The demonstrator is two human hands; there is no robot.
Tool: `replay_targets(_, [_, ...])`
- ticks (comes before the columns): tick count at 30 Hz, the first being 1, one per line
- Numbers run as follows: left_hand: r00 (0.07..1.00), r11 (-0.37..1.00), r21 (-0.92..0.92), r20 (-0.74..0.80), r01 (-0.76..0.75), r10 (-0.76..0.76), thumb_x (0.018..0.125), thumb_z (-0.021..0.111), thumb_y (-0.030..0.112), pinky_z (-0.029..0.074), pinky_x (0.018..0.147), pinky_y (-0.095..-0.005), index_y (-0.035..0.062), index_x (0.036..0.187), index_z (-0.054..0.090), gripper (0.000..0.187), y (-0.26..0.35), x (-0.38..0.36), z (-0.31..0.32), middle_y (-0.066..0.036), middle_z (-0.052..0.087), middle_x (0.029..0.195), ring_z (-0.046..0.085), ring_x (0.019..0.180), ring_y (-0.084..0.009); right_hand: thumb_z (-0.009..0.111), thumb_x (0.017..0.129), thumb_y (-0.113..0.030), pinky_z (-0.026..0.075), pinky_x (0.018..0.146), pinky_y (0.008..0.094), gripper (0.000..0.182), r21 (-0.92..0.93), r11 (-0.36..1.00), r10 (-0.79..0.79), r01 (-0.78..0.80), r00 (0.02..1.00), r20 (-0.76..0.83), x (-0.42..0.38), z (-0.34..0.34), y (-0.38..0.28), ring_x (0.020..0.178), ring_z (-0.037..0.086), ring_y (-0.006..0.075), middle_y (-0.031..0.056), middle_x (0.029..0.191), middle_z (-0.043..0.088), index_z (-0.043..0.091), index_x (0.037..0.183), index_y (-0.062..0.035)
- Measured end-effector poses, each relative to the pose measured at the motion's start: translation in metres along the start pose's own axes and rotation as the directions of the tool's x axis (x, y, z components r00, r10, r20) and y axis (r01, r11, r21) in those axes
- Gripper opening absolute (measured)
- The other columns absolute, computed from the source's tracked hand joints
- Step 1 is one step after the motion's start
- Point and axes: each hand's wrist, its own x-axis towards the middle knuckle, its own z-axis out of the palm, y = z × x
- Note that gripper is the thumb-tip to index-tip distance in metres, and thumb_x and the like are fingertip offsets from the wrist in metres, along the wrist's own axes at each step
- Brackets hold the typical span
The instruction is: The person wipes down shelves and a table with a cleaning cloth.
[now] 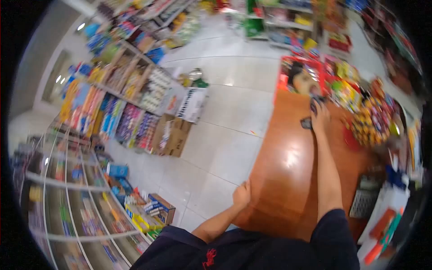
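Observation:
My right hand (320, 118) reaches out to the far end of the brown wooden counter (288, 148). Its fingers are closed over a small dark object (317, 101), whose kind blur hides. Beside that hand, a small black flat item (306, 123) lies on the wood. At the counter's left edge is my left hand (242, 195), curled in against the rim with its fingers bent.
Past the counter's far end stands a red-framed box with a face picture (302, 76). Colourful packets (346, 92) and wrapped sweets (371, 123) crowd the right side, with a calculator (365, 202) nearer. Stocked shelves (130, 85) and cartons (170, 135) line the left, across the tiled floor (225, 139).

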Motion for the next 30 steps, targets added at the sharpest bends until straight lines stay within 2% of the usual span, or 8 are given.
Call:
replay_targets(4, [0.996, 0.998, -0.056, 0.084, 0.007, -0.002, 0.088, 0.027, 0.045, 0.043, 0.075, -0.0459, 0.0053, 0.092, 0.06, 0.052, 0.007, -0.003, -0.011, -0.023, 0.058, 0.085, 0.055, 0.082, -0.0394, 0.058, 0.07, -0.015, 0.036, 0.086, 0.0428, 0.038, 0.28, 0.944, -0.273, 0.172, 0.884, 0.379, -0.02, 0.018, -0.076, 0.102, 0.047, 0.0278, 0.0082, 0.111, 0.051, 0.056, 0.108, -0.0151])
replay_targets(7, [0.999, 0.998, -0.055, 0.04, 0.015, -0.013, 0.088, 0.027, 0.045, 0.043, 0.074, -0.0457, 0.0049, 0.09, 0.06, 0.052, 0.009, -0.006, -0.012, -0.023, 0.059, 0.084, 0.055, 0.081, -0.039, 0.058, 0.068, -0.013, 0.036, 0.085, 0.0417, 0.036, 0.484, 0.774, -0.586, 0.409, 0.753, 0.301, -0.027, -0.01, -0.109, 0.099, 0.049, 0.0281, 0.0074, 0.107, 0.054, 0.059, 0.103, -0.0152])
replay_targets(12, [0.998, 0.998, -0.052, 0.061, 0.027, -0.024, 0.088, 0.027, 0.045, 0.043, 0.073, -0.0455, 0.0054, 0.088, 0.06, 0.052, 0.012, -0.007, -0.015, -0.023, 0.059, 0.082, 0.055, 0.08, -0.0391, 0.057, 0.07, -0.013, 0.036, 0.087, 0.0419, 0.039, 0.159, 0.987, -0.014, -0.031, 0.963, 0.271, 0.01, 0.013, -0.046, 0.105, 0.045, 0.0296, 0.0118, 0.112, 0.051, 0.055, 0.109, -0.0147])
replay_targets(16, [0.998, 0.999, -0.045, 0.063, 0.021, -0.018, 0.088, 0.027, 0.045, 0.043, 0.072, -0.0457, 0.0052, 0.088, 0.06, 0.052, 0.013, -0.006, -0.015, -0.023, 0.059, 0.081, 0.055, 0.08, -0.0395, 0.057, 0.071, -0.015, 0.034, 0.088, 0.0439, 0.037, -0.02, 0.996, 0.088, -0.086, 0.98, 0.176, -0.012, 0.023, -0.061, 0.107, 0.043, 0.0301, 0.0108, 0.115, 0.049, 0.055, 0.108, -0.0116])
replay_targets(18, [0.999, 0.999, -0.045, 0.051, 0.022, -0.02, 0.088, 0.027, 0.045, 0.043, 0.072, -0.0458, 0.005, 0.088, 0.06, 0.052, 0.013, -0.006, -0.014, -0.023, 0.059, 0.081, 0.055, 0.08, -0.0396, 0.057, 0.071, -0.014, 0.032, 0.088, 0.0453, 0.037, 0.11, 0.989, -0.138, 0.094, 0.844, 0.518, -0.042, 0.012, -0.103, 0.108, 0.042, 0.03, 0.0103, 0.113, 0.049, 0.055, 0.108, -0.0137])
replay_targets(20, [0.999, 0.999, -0.032, 0.044, 0.005, -0.004, 0.088, 0.026, 0.046, 0.043, 0.072, -0.0461, 0.005, 0.088, 0.06, 0.052, 0.011, -0.007, -0.014, -0.023, 0.059, 0.081, 0.056, 0.079, -0.0396, 0.057, 0.07, -0.012, 0.034, 0.087, 0.0443, 0.033, 0.467, 0.834, -0.487, 0.293, 0.789, 0.374, -0.069, -0.031, -0.139, 0.103, 0.047, 0.0298, 0.0111, 0.106, 0.053, 0.058, 0.103, -0.0155])
replay_targets(23, [0.999, 0.999, -0.051, 0.047, 0.0, 0.002, 0.088, 0.026, 0.046, 0.043, 0.072, -0.0461, 0.0053, 0.089, 0.06, 0.053, 0.009, -0.007, -0.013, -0.023, 0.059, 0.081, 0.056, 0.079, -0.0394, 0.056, 0.069, -0.01, 0.036, 0.084, 0.042, 0.032, 0.444, 0.81, -0.543, 0.384, 0.778, 0.316, -0.063, -0.029, -0.116, 0.1, 0.049, 0.0286, 0.0113, 0.104, 0.054, 0.059, 0.1, -0.0169])
replay_targets(30, [0.998, 0.998, -0.063, 0.061, 0.006, -0.002, 0.088, 0.026, 0.047, 0.043, 0.071, -0.0457, 0.0049, 0.088, 0.059, 0.054, 0.01, -0.007, -0.015, -0.023, 0.059, 0.082, 0.056, 0.078, -0.039, 0.058, 0.07, -0.009, 0.037, 0.083, 0.04, 0.033, -0.01, 0.993, 0.12, -0.119, 0.992, 0.038, -0.001, 0.002, -0.018, 0.1, 0.049, 0.0291, 0.0131, 0.107, 0.053, 0.058, 0.102, -0.0098])
